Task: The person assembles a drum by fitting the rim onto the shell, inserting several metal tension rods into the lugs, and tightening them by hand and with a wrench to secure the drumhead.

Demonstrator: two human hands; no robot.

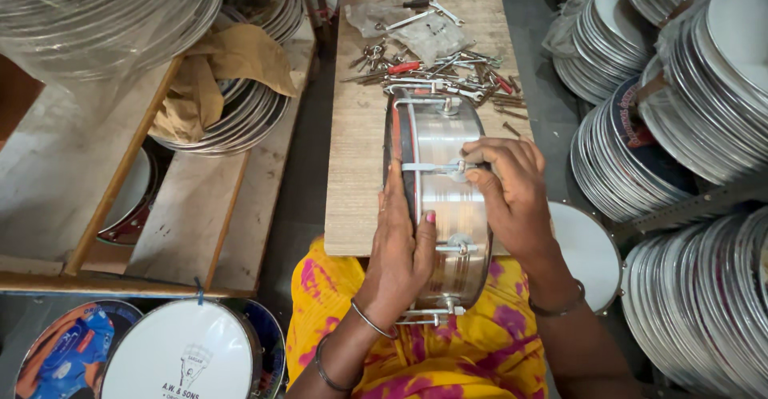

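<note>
**Hands at a steel drum shell on the work board**

While the metal drum (pixel 440 199) stands on its edge between the person's lap and the near end of the wooden board (pixel 360 143), both hands work on it. The left hand (pixel 400 247) lies flat against the drum's dark rim side, fingers together and pointing up, thumb pressed on the shiny shell. The right hand (pixel 508 191) curls over the shell from the other side, its fingertips pinching a small metal tension fitting (pixel 448 167) at the middle of the shell. Similar fittings (pixel 458 247) sit lower on the shell, toward the lap.

Beyond the drum, at the far end of the board, lies a loose heap of metal hooks, bolts and hand tools (pixel 440 71), some with red handles, beside a clear plastic bag (pixel 416 27). Stacks of round drum frames (pixel 704 87) fill the right side. On the left, more frames rest on a wooden rack (pixel 120 175) under crumpled brown paper (pixel 208 79).
</note>
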